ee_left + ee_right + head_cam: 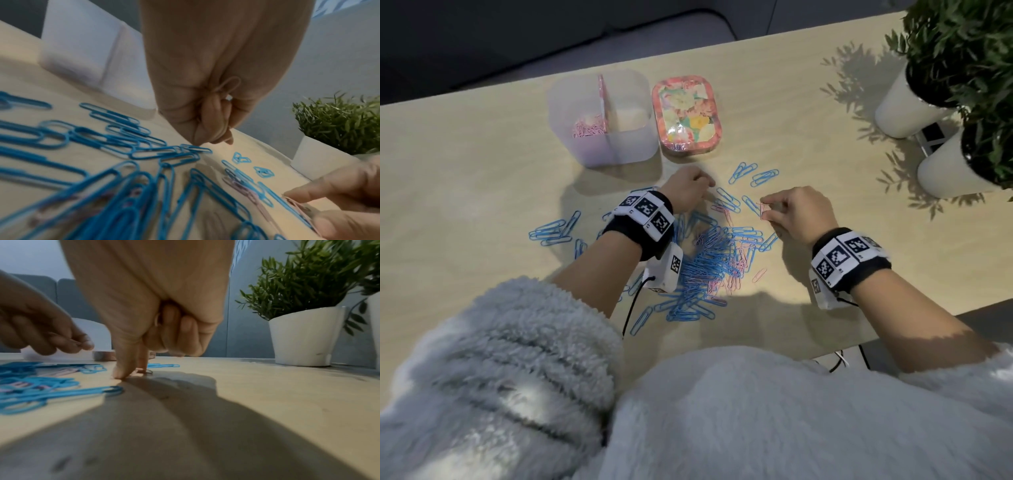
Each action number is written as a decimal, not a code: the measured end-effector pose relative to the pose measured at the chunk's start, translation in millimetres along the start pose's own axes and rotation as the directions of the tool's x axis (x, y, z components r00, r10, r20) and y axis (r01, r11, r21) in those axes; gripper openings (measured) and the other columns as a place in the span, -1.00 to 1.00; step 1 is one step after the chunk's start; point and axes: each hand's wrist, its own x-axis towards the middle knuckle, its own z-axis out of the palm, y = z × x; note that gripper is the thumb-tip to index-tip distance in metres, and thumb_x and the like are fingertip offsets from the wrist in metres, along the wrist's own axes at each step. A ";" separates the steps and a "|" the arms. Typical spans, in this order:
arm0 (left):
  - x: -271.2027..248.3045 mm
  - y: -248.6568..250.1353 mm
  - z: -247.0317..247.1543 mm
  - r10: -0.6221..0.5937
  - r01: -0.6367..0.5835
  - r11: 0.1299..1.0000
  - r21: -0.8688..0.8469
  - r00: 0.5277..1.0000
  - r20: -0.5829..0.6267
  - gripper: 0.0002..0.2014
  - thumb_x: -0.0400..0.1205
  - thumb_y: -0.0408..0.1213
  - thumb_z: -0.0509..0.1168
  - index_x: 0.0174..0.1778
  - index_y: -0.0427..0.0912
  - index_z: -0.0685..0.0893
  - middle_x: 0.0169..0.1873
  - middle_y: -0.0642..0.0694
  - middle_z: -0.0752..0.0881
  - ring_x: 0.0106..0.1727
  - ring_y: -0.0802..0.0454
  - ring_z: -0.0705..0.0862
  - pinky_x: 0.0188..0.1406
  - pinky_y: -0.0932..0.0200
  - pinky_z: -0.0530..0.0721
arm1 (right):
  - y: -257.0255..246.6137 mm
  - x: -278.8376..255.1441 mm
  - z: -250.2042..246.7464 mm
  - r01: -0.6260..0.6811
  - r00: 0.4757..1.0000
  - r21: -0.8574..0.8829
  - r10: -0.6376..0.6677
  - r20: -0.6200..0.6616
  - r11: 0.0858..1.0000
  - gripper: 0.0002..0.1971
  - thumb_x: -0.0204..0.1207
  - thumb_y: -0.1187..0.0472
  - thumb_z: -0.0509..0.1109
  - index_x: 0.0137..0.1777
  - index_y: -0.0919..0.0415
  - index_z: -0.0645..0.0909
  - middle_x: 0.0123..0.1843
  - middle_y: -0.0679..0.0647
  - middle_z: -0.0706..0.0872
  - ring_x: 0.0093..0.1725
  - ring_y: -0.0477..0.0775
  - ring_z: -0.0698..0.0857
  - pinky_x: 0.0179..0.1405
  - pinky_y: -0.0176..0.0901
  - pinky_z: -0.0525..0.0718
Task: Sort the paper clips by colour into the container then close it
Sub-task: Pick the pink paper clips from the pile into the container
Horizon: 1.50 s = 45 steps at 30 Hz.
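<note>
A translucent container (pixel 633 147) with a centre divider stands at the back of the table, with pink clips (pixel 587 128) in its left compartment. Its floral lid (pixel 687 113) lies beside it on the right. A mixed pile of blue and pink paper clips (pixel 715 263) covers the table in front of me. My left hand (pixel 705 186) hovers over the pile's far edge, fingers curled round a pink clip (pixel 229 86) in the palm. To the right of the pile, my right hand (pixel 767 209) pinches a pink clip (pixel 763 208) between thumb and forefinger at the tabletop.
Two white pots with green plants (pixel 907 106) (pixel 955 168) stand at the table's right end. Stray blue clips (pixel 554 229) lie to the left and more blue clips (pixel 753 174) lie near the lid. The table's near edge (pixel 893 334) runs close under my right forearm.
</note>
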 end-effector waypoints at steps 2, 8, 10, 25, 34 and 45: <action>3.5 4.1 5.6 -0.004 0.004 1.000 -0.003 1.000 -0.006 -0.86 0.67 -0.38 0.05 -0.05 -0.28 0.52 -0.41 -0.11 0.53 -0.55 0.24 0.57 -0.66 0.39 0.37 | -1.9 1.9 2.8 -0.055 0.998 0.042 0.056 -0.033 0.998 -0.73 0.39 0.07 0.49 0.11 0.00 0.73 0.01 0.15 0.81 0.10 0.22 0.71 0.02 -0.09 0.57; 12.8 -3.4 12.5 0.148 -0.164 0.833 0.529 0.986 0.072 -0.89 0.58 -0.24 0.28 -0.05 -0.18 0.60 -0.06 -0.12 0.66 0.02 -0.10 0.61 -0.05 0.16 0.45 | 5.7 8.7 6.7 -0.211 0.977 0.635 0.153 0.146 0.743 -0.95 0.34 0.38 0.51 -0.29 0.36 0.70 -0.67 0.07 0.60 -0.69 -0.04 0.46 -0.61 -0.34 0.44; 15.3 -5.1 10.8 0.161 -0.167 0.798 0.579 0.985 0.062 -0.83 0.60 -0.24 0.27 0.01 -0.25 0.63 0.07 -0.19 0.69 0.11 -0.15 0.63 0.03 0.11 0.50 | 3.6 6.4 0.7 -0.277 0.958 0.787 0.226 0.179 0.551 -0.88 0.41 0.43 0.42 -0.34 0.35 0.69 -0.66 0.07 0.56 -0.76 -0.13 0.33 -0.73 -0.48 0.23; 5.0 -2.3 4.7 0.264 -0.312 0.764 0.565 0.950 0.167 -0.81 0.66 -0.34 0.13 0.09 -0.26 0.59 -0.06 -0.17 0.60 0.06 -0.16 0.59 -0.06 0.13 0.42 | -29.9 10.1 17.0 -0.295 0.955 0.755 0.155 0.253 0.586 -0.61 0.46 0.10 0.41 -0.56 0.12 0.41 -0.65 0.01 0.42 -0.70 -0.02 0.30 -0.72 -0.34 0.29; 3.7 -3.4 8.2 0.193 -0.305 0.602 0.738 0.952 0.236 -0.76 0.63 -0.19 0.21 0.12 -0.23 0.60 0.16 -0.24 0.65 0.16 -0.21 0.63 0.11 -0.03 0.55 | -53.1 17.6 32.4 -0.122 0.989 0.243 0.097 0.112 0.962 -0.83 0.39 0.13 0.48 -0.29 0.23 0.65 -0.30 0.09 0.69 -0.22 0.14 0.66 -0.18 -0.11 0.57; -32.4 -27.9 -24.1 0.304 -0.234 0.906 0.354 0.939 -0.158 -0.79 0.62 -0.23 0.26 0.00 -0.32 0.62 -0.50 0.03 0.47 -0.44 0.08 0.43 -0.40 0.18 0.16 | -128.5 51.4 -54.6 0.126 0.929 0.184 -0.181 0.322 0.975 -0.78 0.43 0.24 0.37 -0.43 0.21 0.49 -0.61 0.04 0.38 -0.70 -0.06 0.28 -0.77 -0.44 0.21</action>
